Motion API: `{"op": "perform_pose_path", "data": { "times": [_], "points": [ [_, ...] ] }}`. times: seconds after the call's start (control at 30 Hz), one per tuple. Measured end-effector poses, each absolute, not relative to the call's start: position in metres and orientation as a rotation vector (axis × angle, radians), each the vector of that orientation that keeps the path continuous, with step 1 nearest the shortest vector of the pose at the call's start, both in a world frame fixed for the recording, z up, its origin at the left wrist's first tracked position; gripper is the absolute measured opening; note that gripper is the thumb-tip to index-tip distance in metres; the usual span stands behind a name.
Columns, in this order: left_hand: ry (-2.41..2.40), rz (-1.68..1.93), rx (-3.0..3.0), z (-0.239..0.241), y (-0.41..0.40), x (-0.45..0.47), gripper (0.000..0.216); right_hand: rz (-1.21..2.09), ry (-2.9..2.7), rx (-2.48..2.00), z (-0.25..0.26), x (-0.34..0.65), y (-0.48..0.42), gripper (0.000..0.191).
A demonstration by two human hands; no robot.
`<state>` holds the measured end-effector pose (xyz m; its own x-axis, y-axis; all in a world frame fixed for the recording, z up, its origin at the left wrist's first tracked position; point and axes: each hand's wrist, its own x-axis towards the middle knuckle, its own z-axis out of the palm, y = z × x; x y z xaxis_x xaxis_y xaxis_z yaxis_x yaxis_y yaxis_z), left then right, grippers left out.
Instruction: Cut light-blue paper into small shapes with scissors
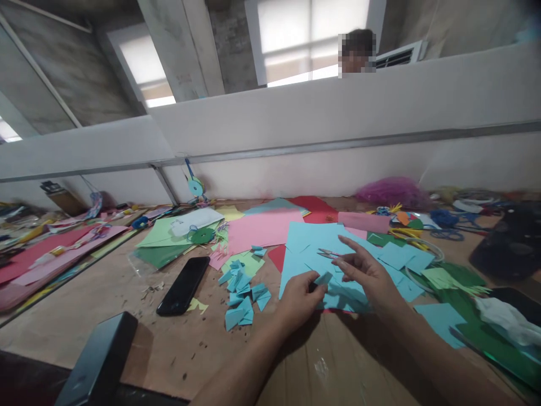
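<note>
Head view, brown wooden work table [169,349]; both of the person's hands sit toward the near edge, right of centre.

Left hand [298,301]: curled narrow; thumb and forefinger pinch a small light-blue paper piece [323,278] by its left end; the piece sticks out to the right and slightly up, its long axis pointing at the right hand; it is raised just over the spread of large light-blue paper sheets [308,242]; whether it is folded, cannot tell.

Right hand [367,273]: wide, fingers stretched out flat and pointing left toward the far edge; holds nothing; palm hovers over the same blue sheets, just beside the pinched piece, fingertips apart from it. Of the 2 hands, the right is the nearer to the small pair of metal snips [327,253]; these lie on the blue sheets just beyond its fingertips, on the far side, long axis about parallel to the near edge; which end is the handle, cannot tell.

Surroundings: a heap of small cut light-blue paper bits [243,290] left of the left hand; a black phone [183,286] lies flat further left, screen dark; a pink paper sheet [257,228] and green paper sheets [163,245] lie toward the far edge; a black box-like object [99,361] stands at the near left corner; more blue and green offcuts lie toward the right edge. A white partition wall [338,107] runs along the far edge; the top of another person's head [359,36] shows above it.
</note>
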<state>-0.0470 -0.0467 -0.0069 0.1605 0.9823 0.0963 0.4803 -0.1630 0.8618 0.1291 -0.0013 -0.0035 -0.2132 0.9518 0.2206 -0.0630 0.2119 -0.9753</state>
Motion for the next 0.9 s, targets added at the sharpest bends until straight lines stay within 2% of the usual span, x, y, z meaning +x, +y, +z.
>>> {"op": "perform_pose_path", "data": {
  "times": [0.1, 0.23, 0.3, 0.37, 0.43, 0.5, 0.6, 0.7, 0.9],
  "points": [
    [1.445, 0.909, 1.83, -0.012, -0.047, -0.045, 0.023, 1.105, -1.472, -0.86, 0.033, 0.129, 0.005, 0.075],
    [1.479, 0.89, 1.863, -0.014, -0.047, -0.046, 0.024, 0.891, -1.51, -0.689, 0.123, 0.128, 0.013, 0.088],
    [1.479, 0.914, 1.849, -0.013, -0.046, -0.047, 0.026, 0.764, -1.453, -0.632, 0.162, 0.128, 0.012, 0.084],
    [1.462, 0.946, 1.817, -0.012, -0.046, -0.049, 0.025, 0.717, -1.403, -0.609, 0.178, 0.127, 0.009, 0.068],
    [1.447, 0.966, 1.788, -0.009, -0.045, -0.051, 0.023, 0.754, -1.499, -0.672, 0.163, 0.123, 0.004, 0.047],
    [1.456, 0.983, 1.782, -0.006, -0.046, -0.052, 0.02, 0.823, -1.655, -0.787, 0.123, 0.119, 0.0, 0.031],
    [1.466, 1.021, 1.811, -0.002, -0.047, -0.054, 0.017, 0.977, -1.693, -0.936, 0.05, 0.11, -0.004, 0.033],
    [1.459, 1.029, 1.836, -0.001, -0.048, -0.054, 0.016, 1.067, -1.692, -0.966, 0.004, 0.104, -0.005, 0.03],
    [1.315, 1.001, 1.671, -0.013, -0.046, -0.053, 0.021, 1.169, -1.56, -0.988, -0.008, 0.105, -0.009, 0.024]
  ]
}}
